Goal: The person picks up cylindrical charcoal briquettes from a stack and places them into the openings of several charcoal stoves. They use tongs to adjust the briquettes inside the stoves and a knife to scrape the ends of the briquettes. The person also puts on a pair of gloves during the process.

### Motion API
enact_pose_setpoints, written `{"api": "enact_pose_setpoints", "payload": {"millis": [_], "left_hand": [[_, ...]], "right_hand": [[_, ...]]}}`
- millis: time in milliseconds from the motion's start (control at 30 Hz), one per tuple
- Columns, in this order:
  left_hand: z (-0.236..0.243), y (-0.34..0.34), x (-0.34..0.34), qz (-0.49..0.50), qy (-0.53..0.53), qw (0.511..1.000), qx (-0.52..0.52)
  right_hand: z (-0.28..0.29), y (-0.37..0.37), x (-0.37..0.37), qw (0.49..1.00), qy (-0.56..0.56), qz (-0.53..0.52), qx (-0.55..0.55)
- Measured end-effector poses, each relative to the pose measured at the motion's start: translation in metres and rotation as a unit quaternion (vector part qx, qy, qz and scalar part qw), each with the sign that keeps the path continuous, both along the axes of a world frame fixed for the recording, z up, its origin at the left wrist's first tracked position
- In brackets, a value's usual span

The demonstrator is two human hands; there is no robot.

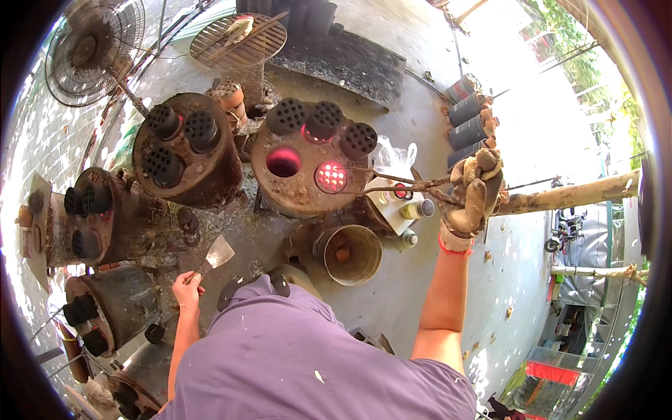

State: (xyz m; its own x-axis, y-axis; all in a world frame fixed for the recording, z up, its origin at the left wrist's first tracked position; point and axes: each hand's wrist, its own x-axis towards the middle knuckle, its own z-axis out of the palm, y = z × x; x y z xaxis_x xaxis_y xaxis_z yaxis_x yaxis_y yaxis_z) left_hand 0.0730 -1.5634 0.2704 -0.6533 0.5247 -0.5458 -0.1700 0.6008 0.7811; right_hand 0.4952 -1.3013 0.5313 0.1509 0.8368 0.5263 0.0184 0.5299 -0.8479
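My right hand (476, 192), in a dirty work glove, is closed around the handles of long metal tongs (413, 185). The tongs' jaws reach left to a glowing red honeycomb coal briquette (330, 178) at a hole in the top of a round stove (308, 199); whether they grip it, I cannot tell. Beside it, an open hole (283, 162) glows red inside. Black honeycomb briquettes (323, 119) stand on the far side of that stove top. Low at the left, my bare left hand (187, 288) grips a scraper (218, 253) with a flat metal blade pointing up and right.
More round stoves with black briquettes, one stove (217, 164) among them, stand to the left. A metal bucket (348, 255) sits just in front of me. Behind are a round grate (238, 42) and a fan (87, 49). A wooden post (574, 194) lies beyond my right hand.
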Motion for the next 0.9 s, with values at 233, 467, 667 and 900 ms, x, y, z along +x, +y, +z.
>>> {"api": "enact_pose_setpoints", "payload": {"millis": [233,467,667,900], "left_hand": [[0.005,0.007,0.003,-0.003,0.001,1.0,0.0],[0.001,-0.004,0.002,0.039,-0.009,0.999,-0.008],[0.002,-0.009,0.007,0.075,0.0,0.997,-0.016],[0.005,-0.012,0.014,0.103,0.0,0.994,-0.021]], "right_hand": [[-0.021,0.047,-0.048,0.999,-0.046,0.016,0.02],[0.053,0.037,-0.062,0.981,-0.1,-0.079,0.145],[0.067,0.045,-0.074,0.947,-0.173,-0.049,0.268],[0.018,0.088,-0.121,0.993,0.004,0.095,0.073]]}}
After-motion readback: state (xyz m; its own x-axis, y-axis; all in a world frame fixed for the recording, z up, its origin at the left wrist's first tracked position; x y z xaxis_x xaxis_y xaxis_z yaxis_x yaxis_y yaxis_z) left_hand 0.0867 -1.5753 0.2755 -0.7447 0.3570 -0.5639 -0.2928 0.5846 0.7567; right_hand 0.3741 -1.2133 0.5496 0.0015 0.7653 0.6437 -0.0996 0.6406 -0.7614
